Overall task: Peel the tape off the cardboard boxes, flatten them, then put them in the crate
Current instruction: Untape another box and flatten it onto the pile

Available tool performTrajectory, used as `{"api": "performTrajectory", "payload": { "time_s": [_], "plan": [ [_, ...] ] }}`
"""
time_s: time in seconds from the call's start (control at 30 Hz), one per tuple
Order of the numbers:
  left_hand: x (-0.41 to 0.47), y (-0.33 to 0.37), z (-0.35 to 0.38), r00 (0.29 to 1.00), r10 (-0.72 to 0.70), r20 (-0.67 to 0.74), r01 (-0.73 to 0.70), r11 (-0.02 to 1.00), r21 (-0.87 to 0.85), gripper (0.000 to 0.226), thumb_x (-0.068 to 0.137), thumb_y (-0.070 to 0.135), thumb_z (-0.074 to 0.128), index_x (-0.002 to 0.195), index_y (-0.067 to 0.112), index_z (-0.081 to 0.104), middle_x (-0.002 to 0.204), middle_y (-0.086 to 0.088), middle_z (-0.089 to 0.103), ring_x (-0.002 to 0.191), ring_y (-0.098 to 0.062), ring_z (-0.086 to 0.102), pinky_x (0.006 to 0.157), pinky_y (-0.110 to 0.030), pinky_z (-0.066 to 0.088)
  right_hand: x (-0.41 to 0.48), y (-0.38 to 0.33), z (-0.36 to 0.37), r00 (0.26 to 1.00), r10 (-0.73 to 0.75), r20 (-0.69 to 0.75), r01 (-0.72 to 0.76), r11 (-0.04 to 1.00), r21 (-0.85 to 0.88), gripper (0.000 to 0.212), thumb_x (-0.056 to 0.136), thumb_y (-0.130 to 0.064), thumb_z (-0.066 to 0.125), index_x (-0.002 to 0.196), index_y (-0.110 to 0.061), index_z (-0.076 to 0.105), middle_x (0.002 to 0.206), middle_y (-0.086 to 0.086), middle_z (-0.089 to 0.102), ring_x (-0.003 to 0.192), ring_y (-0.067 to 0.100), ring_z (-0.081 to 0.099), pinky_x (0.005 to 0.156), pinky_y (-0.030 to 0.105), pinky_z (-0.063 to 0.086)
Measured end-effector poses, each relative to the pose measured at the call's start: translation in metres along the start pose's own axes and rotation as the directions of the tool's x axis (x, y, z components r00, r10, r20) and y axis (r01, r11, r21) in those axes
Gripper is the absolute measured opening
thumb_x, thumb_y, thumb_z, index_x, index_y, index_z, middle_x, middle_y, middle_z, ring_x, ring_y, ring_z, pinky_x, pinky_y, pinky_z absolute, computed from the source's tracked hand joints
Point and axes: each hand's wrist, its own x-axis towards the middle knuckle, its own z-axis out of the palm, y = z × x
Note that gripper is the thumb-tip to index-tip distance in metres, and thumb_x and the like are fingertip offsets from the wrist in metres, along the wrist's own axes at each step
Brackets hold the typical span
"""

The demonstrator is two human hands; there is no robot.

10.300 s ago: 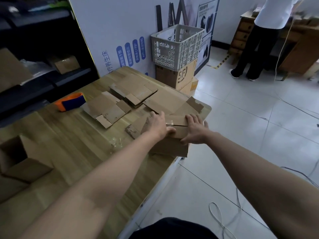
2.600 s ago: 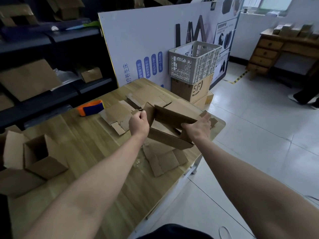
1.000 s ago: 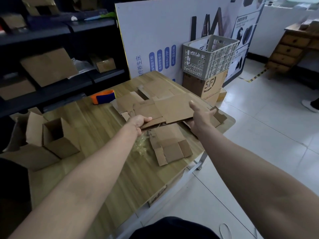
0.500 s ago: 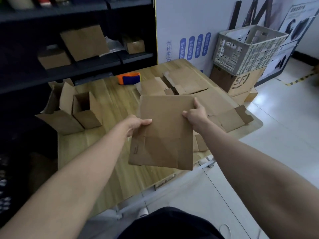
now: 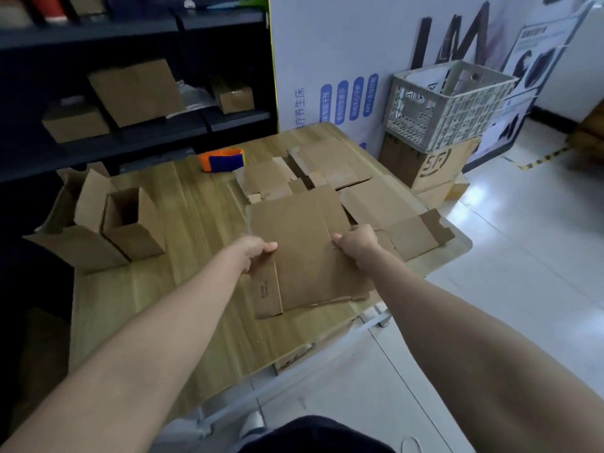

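Two hands, the left hand (image 5: 256, 253) and right hand (image 5: 358, 243), pinch opposite side edges of the flattened box (image 5: 307, 253) over the near worktop (image 5: 183, 207). So slight a grip may let the sheet slip or spring open before reaching the crate (image 5: 447, 103), far right on a carton (image 5: 431, 165). The wooden worktop bears more flat sheets (image 5: 330, 165) and open boxes (image 5: 130, 223) at left; dark shelves (image 5: 130, 132) stand behind, tiled floor (image 5: 523, 256) to the right.

Dark shelving (image 5: 235, 119), white printed wall panel (image 5: 343, 44), wooden table (image 5: 196, 207), glossy white tiled floor (image 5: 523, 256)

The wooden table (image 5: 189, 220) bears an orange-and-blue tape dispenser (image 5: 223, 159); flattened cardboard (image 5: 330, 165) lies just beside it, open boxes (image 5: 134, 232) well apart from it.
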Motion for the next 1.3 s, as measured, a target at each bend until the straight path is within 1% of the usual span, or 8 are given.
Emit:
{"api": "performTrajectory", "payload": {
  "time_s": [0.3,0.43,0.63,0.87,1.0,1.13,1.2,1.3],
  "plan": [
    [0.016,0.033,0.092,0.996,0.093,0.007,-0.093,0.981,0.171,0.049,0.081,0.016,0.073,0.121,-0.002,0.052,0.119,-0.016,0.060,0.109,-0.031,0.058,0.094,-0.045,0.049,0.051,0.027,-0.085,0.988,0.050,-0.148,-0.059,0.997,-0.056,0.050,0.086,-0.033,0.067,0.123,-0.003,0.053,0.101,0.006,0.058,0.089,0.022,0.054,0.075,0.033,0.045],
    [0.034,0.057,0.118,0.995,0.057,0.084,-0.072,0.981,0.183,0.042,0.081,0.018,0.073,0.112,0.001,0.051,0.090,-0.011,0.060,0.082,-0.025,0.061,0.076,-0.039,0.054,0.082,0.031,-0.107,0.980,0.083,-0.182,-0.100,0.991,-0.087,0.042,0.085,-0.032,0.067,0.115,-0.005,0.057,0.077,-0.001,0.051,0.083,0.020,0.056,0.071,0.033,0.046],
    [0.061,0.083,0.139,0.995,0.075,0.064,-0.085,0.983,0.162,0.034,0.079,0.017,0.076,0.100,0.005,0.052,0.108,-0.015,0.063,0.096,-0.030,0.064,0.081,-0.046,0.055,0.128,0.028,-0.121,0.978,0.127,-0.168,-0.145,0.984,-0.100,0.037,0.087,-0.033,0.065,0.114,-0.009,0.060,0.104,0.009,0.062,0.096,0.026,0.061,0.086,0.041,0.051],
    [0.089,0.110,0.140,1.000,0.011,0.013,-0.012,0.992,0.128,0.041,0.082,0.015,0.071,0.117,0.002,0.053,0.117,-0.015,0.061,0.104,-0.031,0.061,0.084,-0.046,0.054,0.181,-0.003,-0.117,0.996,0.036,-0.084,-0.052,0.979,-0.196,0.025,0.089,-0.037,0.062,0.101,-0.015,0.061,0.087,0.003,0.060,0.078,0.018,0.058,0.056,0.028,0.040],
    [0.103,0.117,0.158,0.999,-0.043,-0.025,0.046,0.987,0.155,0.041,0.083,0.010,0.070,0.118,-0.003,0.053,0.109,-0.017,0.061,0.108,-0.034,0.060,0.087,-0.045,0.053,0.213,-0.005,-0.128,1.000,0.014,-0.004,-0.015,0.953,-0.302,0.026,0.089,-0.036,0.060,0.103,-0.013,0.060,0.092,0.006,0.061,0.084,0.021,0.060,0.064,0.031,0.047],
    [0.101,0.122,0.198,0.994,-0.106,-0.001,0.104,0.975,0.195,0.017,0.089,0.011,0.063,0.082,0.006,0.048,0.075,-0.007,0.055,0.110,-0.029,0.060,0.073,-0.034,0.051,0.242,0.013,-0.153,0.999,0.010,0.031,0.007,0.865,-0.502,0.042,0.090,-0.039,0.057,0.115,-0.004,0.055,0.098,0.010,0.060,0.096,0.028,0.059,0.077,0.035,0.048],
    [0.102,0.124,0.222,0.992,-0.127,0.015,0.120,0.964,0.237,0.015,0.090,0.012,0.062,0.087,0.004,0.049,0.086,-0.009,0.058,0.112,-0.029,0.059,0.073,-0.035,0.050,0.255,0.026,-0.167,0.999,0.018,0.051,0.015,0.815,-0.580,0.056,0.092,-0.041,0.054,0.127,0.002,0.045,0.120,0.017,0.056,0.112,0.032,0.054,0.090,0.036,0.044],
    [0.110,0.118,0.255,0.986,-0.164,0.007,0.158,0.957,0.242,0.035,0.087,0.010,0.065,0.116,-0.003,0.050,0.113,-0.018,0.059,0.110,-0.032,0.058,0.071,-0.036,0.054,0.272,0.050,-0.184,0.994,0.070,0.086,0.003,0.754,-0.657,0.059,0.090,-0.043,0.056,0.126,0.003,0.047,0.124,0.017,0.055,0.114,0.031,0.053,0.091,0.035,0.043]
  ]
}}
